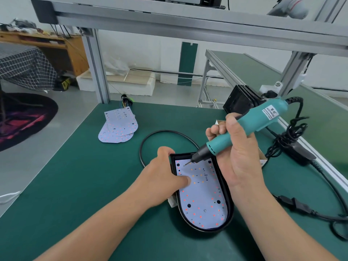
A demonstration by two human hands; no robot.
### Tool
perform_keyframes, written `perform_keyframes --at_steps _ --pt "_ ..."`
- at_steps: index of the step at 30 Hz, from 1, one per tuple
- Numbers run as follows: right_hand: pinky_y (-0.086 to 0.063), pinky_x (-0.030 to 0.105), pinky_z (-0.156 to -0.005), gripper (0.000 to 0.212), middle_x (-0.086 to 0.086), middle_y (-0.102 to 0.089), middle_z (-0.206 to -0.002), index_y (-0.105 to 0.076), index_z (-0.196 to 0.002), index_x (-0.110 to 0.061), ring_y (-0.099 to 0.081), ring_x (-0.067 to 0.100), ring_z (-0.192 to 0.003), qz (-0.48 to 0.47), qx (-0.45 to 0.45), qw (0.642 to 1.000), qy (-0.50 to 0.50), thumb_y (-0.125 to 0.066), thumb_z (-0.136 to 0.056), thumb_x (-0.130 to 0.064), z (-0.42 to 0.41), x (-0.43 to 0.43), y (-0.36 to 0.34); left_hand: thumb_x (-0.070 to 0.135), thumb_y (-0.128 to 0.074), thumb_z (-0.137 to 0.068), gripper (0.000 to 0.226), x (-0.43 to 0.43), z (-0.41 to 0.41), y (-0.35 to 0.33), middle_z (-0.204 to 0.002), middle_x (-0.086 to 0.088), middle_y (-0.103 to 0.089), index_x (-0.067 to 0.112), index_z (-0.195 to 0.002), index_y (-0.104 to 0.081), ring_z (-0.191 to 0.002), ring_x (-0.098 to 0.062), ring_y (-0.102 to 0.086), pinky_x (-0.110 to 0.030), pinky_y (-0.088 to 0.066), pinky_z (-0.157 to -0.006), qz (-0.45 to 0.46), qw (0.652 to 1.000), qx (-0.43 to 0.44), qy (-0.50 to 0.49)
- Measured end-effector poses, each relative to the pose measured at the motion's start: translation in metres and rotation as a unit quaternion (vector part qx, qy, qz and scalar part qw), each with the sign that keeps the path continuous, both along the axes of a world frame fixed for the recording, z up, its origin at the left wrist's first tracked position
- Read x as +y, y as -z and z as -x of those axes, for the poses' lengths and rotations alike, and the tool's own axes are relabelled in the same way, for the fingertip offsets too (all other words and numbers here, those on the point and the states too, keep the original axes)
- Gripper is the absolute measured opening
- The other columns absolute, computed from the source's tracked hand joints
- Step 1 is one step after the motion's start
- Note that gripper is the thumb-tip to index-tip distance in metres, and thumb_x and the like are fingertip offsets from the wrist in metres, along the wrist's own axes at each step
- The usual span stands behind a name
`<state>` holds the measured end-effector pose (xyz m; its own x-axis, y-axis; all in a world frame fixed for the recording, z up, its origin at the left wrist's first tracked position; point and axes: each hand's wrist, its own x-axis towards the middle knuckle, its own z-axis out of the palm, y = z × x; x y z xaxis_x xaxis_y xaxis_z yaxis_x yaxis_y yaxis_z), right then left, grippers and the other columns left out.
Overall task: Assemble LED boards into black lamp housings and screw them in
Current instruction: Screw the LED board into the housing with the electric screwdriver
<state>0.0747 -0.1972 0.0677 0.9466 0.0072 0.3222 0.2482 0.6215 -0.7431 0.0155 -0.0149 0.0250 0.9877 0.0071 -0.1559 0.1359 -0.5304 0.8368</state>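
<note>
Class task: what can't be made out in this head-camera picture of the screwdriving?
Head view only:
- Screw at the electric screwdriver tip: too small to confirm.
- Upper right wall of the black housing: hidden by the right hand.
- Contents of the cardboard box: hidden behind that hand.

Around the green table (66,185) are a grey metal frame (96,66), a wooden desk (75,51), a checked cloth (24,66), a round dark rug (24,117) on the floor, a white foam block (131,85) by the wall, and a long green belt (254,72) off to the right side.
</note>
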Motion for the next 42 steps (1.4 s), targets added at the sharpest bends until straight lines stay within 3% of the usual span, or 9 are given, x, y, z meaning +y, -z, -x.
perform_keyframes --at_steps 13,22,25,28,35,38,42 --pt "-0.055 0.041 -0.094 0.007 0.004 -0.048 -0.079 -0.063 -0.095 -0.019 -0.059 0.022 -0.076 0.056 -0.028 0.998 -0.026 -0.064 -0.100 -0.013 0.003 0.007 -0.003 0.046 -0.076 -0.069 0.062 -0.002 -0.003 0.003 -0.086 0.002 -0.072 0.039 -0.116 -0.037 -0.073 -0.026 -0.071 -0.049 -0.060 -0.066 -0.009 1.000 -0.011 -0.004" --pt "-0.053 0.045 -0.094 0.009 0.005 -0.050 -0.083 -0.062 -0.098 -0.017 -0.058 0.026 -0.077 0.102 -0.055 0.993 -0.030 -0.064 -0.099 -0.008 0.005 0.010 -0.001 0.044 -0.075 -0.069 0.058 -0.002 -0.005 0.008 -0.074 0.011 -0.068 0.038 -0.113 -0.038 -0.057 -0.010 -0.060 -0.037 -0.053 -0.059 -0.005 1.000 -0.026 -0.007" --pt "-0.053 0.045 -0.095 0.009 0.000 -0.060 -0.081 -0.066 -0.103 -0.021 -0.063 0.025 -0.079 0.132 -0.082 0.987 -0.049 -0.071 -0.098 -0.015 0.005 0.011 0.000 0.045 -0.075 -0.069 0.059 -0.002 -0.004 0.008 -0.071 0.011 -0.065 0.038 -0.114 -0.037 -0.057 -0.010 -0.059 -0.033 -0.049 -0.056 -0.009 0.999 -0.030 -0.009" --pt "-0.052 0.046 -0.090 0.021 0.004 -0.062 -0.081 -0.067 -0.107 -0.019 -0.064 0.027 -0.078 0.165 -0.112 0.977 -0.072 -0.080 -0.092 -0.026 0.006 0.018 -0.003 0.044 -0.075 -0.070 0.059 -0.003 -0.004 0.007 -0.076 0.007 -0.064 0.036 -0.115 -0.037 -0.062 -0.014 -0.060 -0.037 -0.049 -0.060 -0.010 0.999 -0.036 -0.008" --pt "-0.050 0.053 -0.079 0.021 -0.001 -0.061 -0.077 -0.063 -0.102 -0.020 -0.058 0.024 -0.069 0.205 -0.131 0.964 -0.108 -0.079 -0.094 -0.030 0.007 0.026 -0.003 0.045 -0.076 -0.071 0.062 -0.003 -0.003 0.003 -0.078 0.004 -0.061 0.035 -0.119 -0.038 -0.068 -0.019 -0.061 -0.039 -0.051 -0.064 -0.024 0.999 -0.027 -0.009" --pt "-0.052 0.053 -0.084 0.023 0.001 -0.056 -0.075 -0.062 -0.096 -0.020 -0.055 0.023 -0.066 0.203 -0.117 0.965 -0.114 -0.081 -0.092 -0.031 0.006 0.027 -0.004 0.045 -0.076 -0.072 0.060 -0.003 -0.003 0.004 -0.078 0.005 -0.062 0.035 -0.118 -0.038 -0.069 -0.019 -0.062 -0.039 -0.051 -0.065 -0.030 0.999 -0.028 -0.009" --pt "-0.054 0.055 -0.092 0.012 0.003 -0.060 -0.072 -0.064 -0.096 -0.019 -0.055 0.027 -0.072 0.229 -0.122 0.956 -0.140 -0.075 -0.092 -0.019 0.007 0.026 -0.003 0.046 -0.076 -0.072 0.061 -0.002 -0.003 0.005 -0.080 0.007 -0.063 0.037 -0.120 -0.038 -0.073 -0.019 -0.064 -0.038 -0.051 -0.066 -0.036 0.999 -0.028 -0.011"
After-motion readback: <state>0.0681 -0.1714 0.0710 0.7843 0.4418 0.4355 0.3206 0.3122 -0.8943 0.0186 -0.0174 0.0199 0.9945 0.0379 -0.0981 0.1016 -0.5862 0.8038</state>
